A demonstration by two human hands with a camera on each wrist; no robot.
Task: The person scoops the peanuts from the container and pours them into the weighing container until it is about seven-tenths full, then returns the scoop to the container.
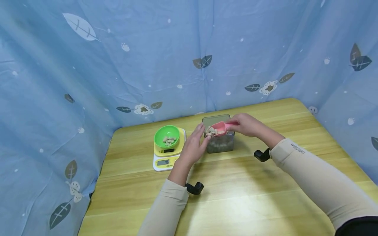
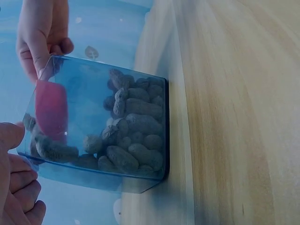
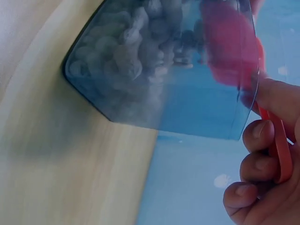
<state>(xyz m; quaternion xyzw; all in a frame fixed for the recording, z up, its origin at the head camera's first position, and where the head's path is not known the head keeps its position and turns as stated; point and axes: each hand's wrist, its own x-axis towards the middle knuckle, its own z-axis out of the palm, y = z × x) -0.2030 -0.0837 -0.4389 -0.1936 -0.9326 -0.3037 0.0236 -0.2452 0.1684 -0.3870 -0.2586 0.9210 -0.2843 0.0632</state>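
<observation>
While the right hand (image 1: 246, 124) grips a pink scoop (image 1: 219, 127), the left hand (image 1: 193, 144) lies with fingers extended beside the left side of a clear container (image 1: 230, 144), as the head view records. The scoop sits within the container's mouth, loaded with peanuts (image 1: 210, 131). Farther left, a green bowl (image 1: 157, 134) on a yellow-and-white scale (image 1: 159, 152) holds a few more peanuts.

Left wrist view: peanuts fill the container's lower part in an uneven heap, with mostly bare wall above. The left hand is relaxed near the mouth, wrapped round nothing; its exact contact is unclear. The container is probably stiff, smooth plastic, best steadied by its sides.

Right wrist view: thumb and curled fingers hold the scoop's handle (image 3: 281, 150) outside the mouth. The scoop appears light and rigid, best held there and kept level, since peanuts, light and brittle-shelled, could roll off.
</observation>
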